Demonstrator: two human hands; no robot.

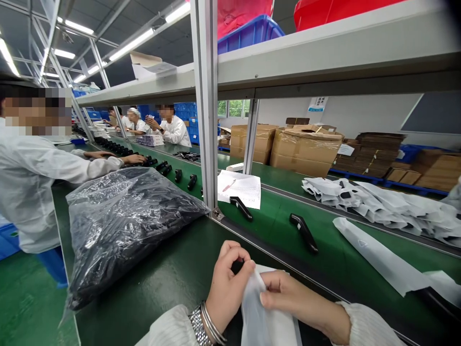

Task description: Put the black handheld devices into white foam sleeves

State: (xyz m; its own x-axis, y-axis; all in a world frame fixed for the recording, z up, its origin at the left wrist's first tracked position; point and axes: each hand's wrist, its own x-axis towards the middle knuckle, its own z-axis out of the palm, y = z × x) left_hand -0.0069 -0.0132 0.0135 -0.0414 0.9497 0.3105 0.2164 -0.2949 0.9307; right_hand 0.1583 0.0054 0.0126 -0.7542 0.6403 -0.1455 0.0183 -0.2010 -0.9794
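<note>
My left hand point(230, 281), with a watch and bangles at its wrist, pinches the top edge of a white translucent plastic bag point(255, 312) near the front of the workbench. Thumb and fingers of my right hand point(293, 295) are closed on the same bag from the right. Whether anything is inside the bag I cannot tell. Beyond my hands, a black angled handle-like part point(305, 234) lies on the green conveyor belt, and a second black part point(241, 208) lies to its left. Right of them rests a white bag point(378, 254), with a black part by its lower end.
A large clear bag of black items point(137, 226) lies on the left of the bench. A metal post point(207, 110) rises ahead, under a shelf point(324, 53). White bags point(382, 204) are heaped at the far right. A co-worker point(32, 182) reaches toward black parts at left.
</note>
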